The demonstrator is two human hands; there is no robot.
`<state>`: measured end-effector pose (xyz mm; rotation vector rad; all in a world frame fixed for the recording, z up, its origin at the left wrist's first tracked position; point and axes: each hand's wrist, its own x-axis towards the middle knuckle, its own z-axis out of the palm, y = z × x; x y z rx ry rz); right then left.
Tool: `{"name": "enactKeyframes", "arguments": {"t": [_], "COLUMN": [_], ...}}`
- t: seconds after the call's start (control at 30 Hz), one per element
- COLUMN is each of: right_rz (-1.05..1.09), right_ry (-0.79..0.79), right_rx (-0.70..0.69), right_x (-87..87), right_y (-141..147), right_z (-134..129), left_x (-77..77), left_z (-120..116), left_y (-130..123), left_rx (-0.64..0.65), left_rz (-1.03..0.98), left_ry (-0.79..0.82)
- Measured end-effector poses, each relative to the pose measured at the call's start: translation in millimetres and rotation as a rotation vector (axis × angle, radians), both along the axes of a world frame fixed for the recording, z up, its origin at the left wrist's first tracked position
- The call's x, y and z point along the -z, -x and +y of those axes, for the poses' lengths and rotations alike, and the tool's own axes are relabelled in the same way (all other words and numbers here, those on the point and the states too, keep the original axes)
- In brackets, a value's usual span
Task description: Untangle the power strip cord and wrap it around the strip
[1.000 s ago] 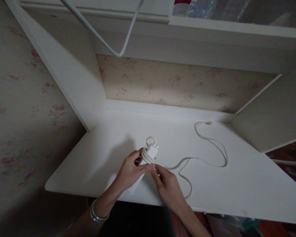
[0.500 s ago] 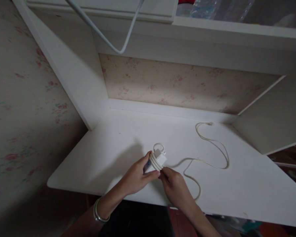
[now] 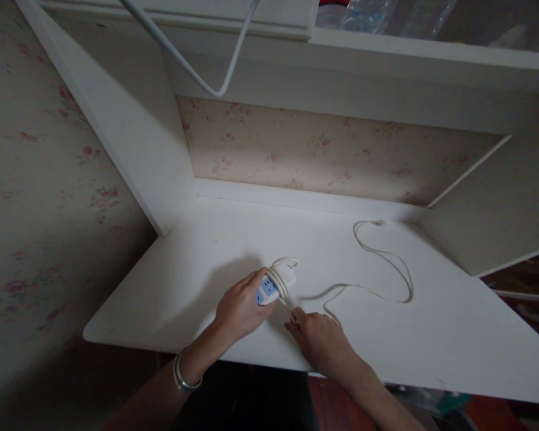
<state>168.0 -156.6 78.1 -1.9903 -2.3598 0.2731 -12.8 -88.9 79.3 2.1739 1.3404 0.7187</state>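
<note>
A small white power strip point(image 3: 266, 290) with a blue socket face is gripped in my left hand point(image 3: 241, 304), a little above the desk. Several turns of its white cord point(image 3: 277, 281) wrap around the strip's body, and a small loop stands out at the far end. Just to the right, my right hand point(image 3: 320, 338) is closed on the cord close to the strip. The loose length of cord point(image 3: 388, 256) snakes over the desktop to the right and ends near the back edge. Part of it is hidden by my right hand.
The white desk point(image 3: 170, 281) has a side panel point(image 3: 130, 137) at left and another at right. An upper shelf point(image 3: 386, 51) overhangs the back, holding plastic bottles point(image 3: 368, 15). A bent pale metal bar point(image 3: 220, 90) hangs in front at the top.
The power strip has turned so its blue socket face shows. My right hand has drawn slightly away from it with the cord, and the loose bend near that hand has shortened.
</note>
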Motion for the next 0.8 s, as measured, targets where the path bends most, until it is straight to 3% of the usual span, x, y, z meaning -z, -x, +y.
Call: {"name": "enactKeyframes", "arguments": {"t": [0.1,0.23,0.43,0.63,0.8], "right_rz": [-0.129,-0.116,0.059,0.540,0.912], "right_ry": [-0.053,-0.161,-0.320,-0.122,0.156], "right_rx": [-0.126,-0.346,-0.514,-0.453,-0.299], "right_x": [-12.0,-38.6,-58.7,-57.8,-52.7], "right_y": [-2.6,-14.7,-26.1,-20.9,-15.0], "right_z": [-3.4,4.0,29.4,44.0,43.2], "left_x": [5.1,8.3,-8.5,-45.6,-71.1], "left_z": [3.5,4.0,-22.3,-53.7,-60.2], "left_y": [1.9,4.3,0.2,0.0,3.3], "left_rx": [-0.032,-0.001,0.339,0.598,0.655], "left_rz": [0.150,0.296,0.362,0.280,0.206], "left_ry": [-0.112,-0.168,-0.167,-0.144,-0.119]}}
